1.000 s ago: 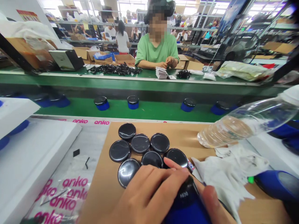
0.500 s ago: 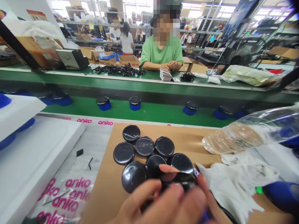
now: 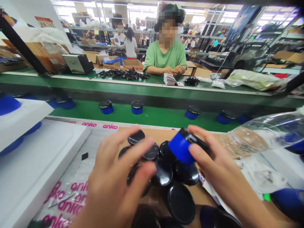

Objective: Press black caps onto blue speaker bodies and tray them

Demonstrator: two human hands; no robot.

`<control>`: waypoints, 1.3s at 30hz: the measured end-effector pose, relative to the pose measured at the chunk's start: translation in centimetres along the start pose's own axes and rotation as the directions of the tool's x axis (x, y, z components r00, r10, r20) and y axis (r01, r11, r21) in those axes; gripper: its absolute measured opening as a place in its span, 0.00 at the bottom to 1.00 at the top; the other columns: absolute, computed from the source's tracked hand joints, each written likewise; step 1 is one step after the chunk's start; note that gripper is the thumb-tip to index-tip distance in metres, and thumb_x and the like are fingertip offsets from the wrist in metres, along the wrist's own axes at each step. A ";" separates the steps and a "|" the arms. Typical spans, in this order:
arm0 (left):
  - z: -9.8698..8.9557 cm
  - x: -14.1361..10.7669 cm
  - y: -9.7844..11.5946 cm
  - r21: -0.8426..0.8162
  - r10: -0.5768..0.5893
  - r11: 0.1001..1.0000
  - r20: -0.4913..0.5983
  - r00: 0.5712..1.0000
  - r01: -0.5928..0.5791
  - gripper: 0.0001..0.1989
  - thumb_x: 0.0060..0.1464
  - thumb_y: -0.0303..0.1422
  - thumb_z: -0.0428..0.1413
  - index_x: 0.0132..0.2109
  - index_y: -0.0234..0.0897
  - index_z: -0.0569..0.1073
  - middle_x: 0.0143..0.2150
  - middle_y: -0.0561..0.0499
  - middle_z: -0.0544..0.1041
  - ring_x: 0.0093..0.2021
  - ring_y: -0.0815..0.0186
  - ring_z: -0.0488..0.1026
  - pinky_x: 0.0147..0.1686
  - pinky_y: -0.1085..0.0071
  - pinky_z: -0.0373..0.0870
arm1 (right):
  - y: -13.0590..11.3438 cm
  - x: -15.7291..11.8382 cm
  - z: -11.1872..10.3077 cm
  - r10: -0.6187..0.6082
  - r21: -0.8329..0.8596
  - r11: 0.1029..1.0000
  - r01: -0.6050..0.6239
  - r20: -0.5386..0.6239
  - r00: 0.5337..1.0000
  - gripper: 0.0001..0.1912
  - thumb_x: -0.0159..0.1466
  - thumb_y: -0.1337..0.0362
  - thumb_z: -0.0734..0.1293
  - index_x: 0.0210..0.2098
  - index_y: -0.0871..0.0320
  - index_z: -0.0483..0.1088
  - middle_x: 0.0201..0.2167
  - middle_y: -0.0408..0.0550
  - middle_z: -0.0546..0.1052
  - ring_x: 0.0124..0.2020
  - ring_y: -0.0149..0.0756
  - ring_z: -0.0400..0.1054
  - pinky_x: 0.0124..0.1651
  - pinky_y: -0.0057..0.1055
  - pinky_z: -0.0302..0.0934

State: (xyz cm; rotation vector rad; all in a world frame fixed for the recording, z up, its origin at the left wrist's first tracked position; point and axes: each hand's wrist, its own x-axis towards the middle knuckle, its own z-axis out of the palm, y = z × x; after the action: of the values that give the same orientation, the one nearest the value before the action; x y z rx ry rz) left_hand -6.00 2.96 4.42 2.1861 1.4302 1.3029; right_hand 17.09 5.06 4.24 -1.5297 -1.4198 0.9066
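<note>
I pinch a blue-and-black tub [image 3: 180,147] in my right hand [image 3: 217,160], thumb on the near side and fingers clamped behind, I think so it can't slip. It is tipped, up above the cardboard [image 3: 156,135], toward the far edge. My left hand [image 3: 114,177] has nothing in it, fingers spread apart over the black discs [image 3: 181,202]; I can't tell if they touch. The discs sit close together, maybe so they're easy to reach. The bottle [image 3: 256,133] is near the cardboard's right side, likely out of my way.
</note>
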 end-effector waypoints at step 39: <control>1.7 4.7 -5.4 -0.521 -0.540 0.682 0.114 0.834 0.513 0.29 0.60 0.53 0.52 0.58 0.37 0.73 0.53 0.43 0.81 0.53 0.52 0.77 0.53 0.57 0.73 | 0.8 -1.0 -2.7 -0.399 -0.510 0.787 0.347 0.008 0.917 0.19 0.70 0.45 0.61 0.60 0.32 0.67 0.67 0.39 0.67 0.67 0.52 0.62 0.62 0.62 0.65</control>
State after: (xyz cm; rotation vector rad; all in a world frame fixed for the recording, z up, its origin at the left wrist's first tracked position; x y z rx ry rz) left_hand -7.47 10.02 2.85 1.2542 1.3519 1.3201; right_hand 19.80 3.74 4.52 -1.5407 -1.8967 0.2110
